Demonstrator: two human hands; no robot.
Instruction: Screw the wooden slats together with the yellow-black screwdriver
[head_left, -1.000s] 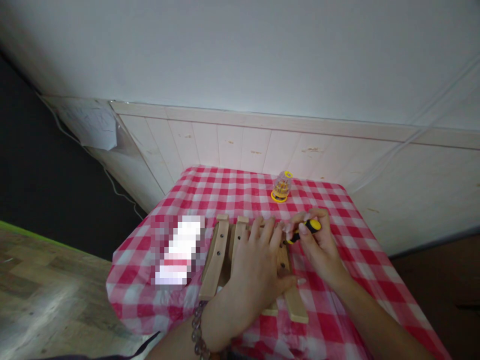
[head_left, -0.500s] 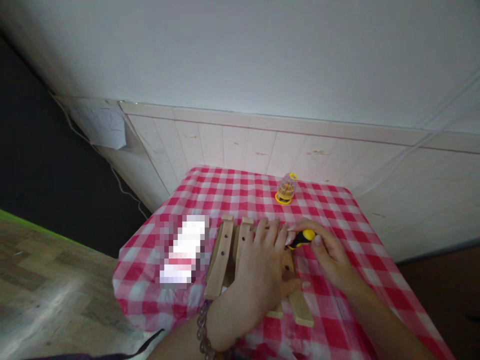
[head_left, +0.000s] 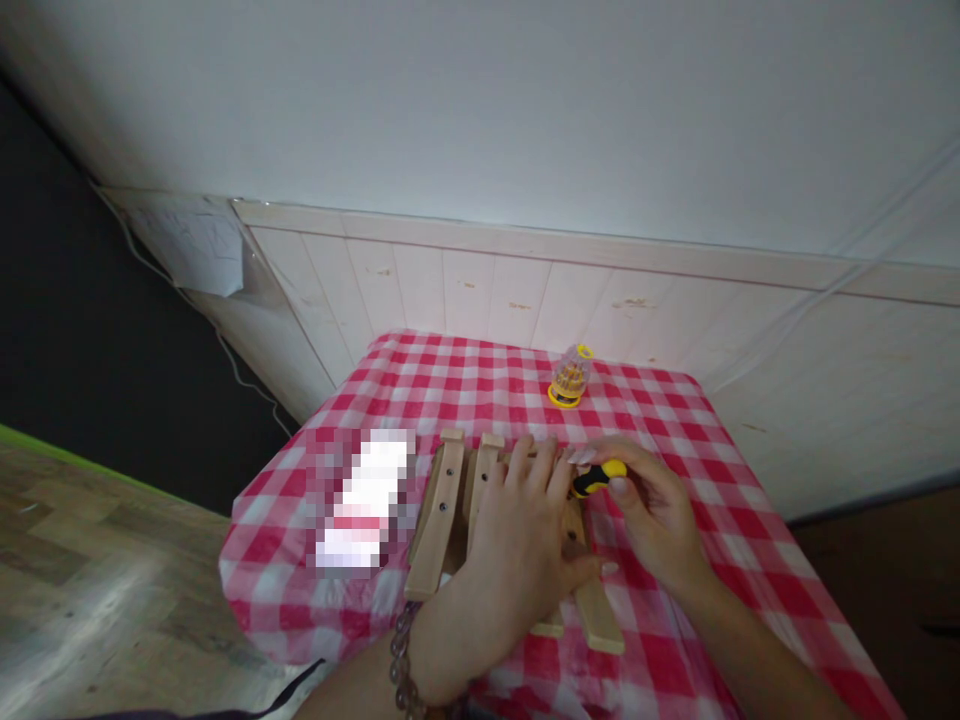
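Observation:
A wooden piece made of pale slats with dark screw heads (head_left: 445, 490) lies on the table, largely hidden under my left hand (head_left: 521, 530). That hand rests across the slats, its fingers stretched toward the far edge and its thumb over the right slat (head_left: 600, 615). My right hand (head_left: 660, 510) is closed around a black and yellow screwdriver (head_left: 596, 478). The screwdriver tilts toward the right side of the wooden piece, close to my left fingertips. Its tip is hidden, so I cannot tell whether it sits in a screw.
A clear case of screwdriver bits with a yellow base (head_left: 570, 378) stands near the back of the table. A blurred-out white rectangular item (head_left: 364, 500) lies left of the wood. The red-and-white checked tablecloth (head_left: 465, 375) reaches the panelled wall (head_left: 472, 285).
My right hand and the screwdriver handle have shifted slightly, with the fingers in a somewhat different hold on the handle. My left hand stays on the slats. The whole view has moved a little.

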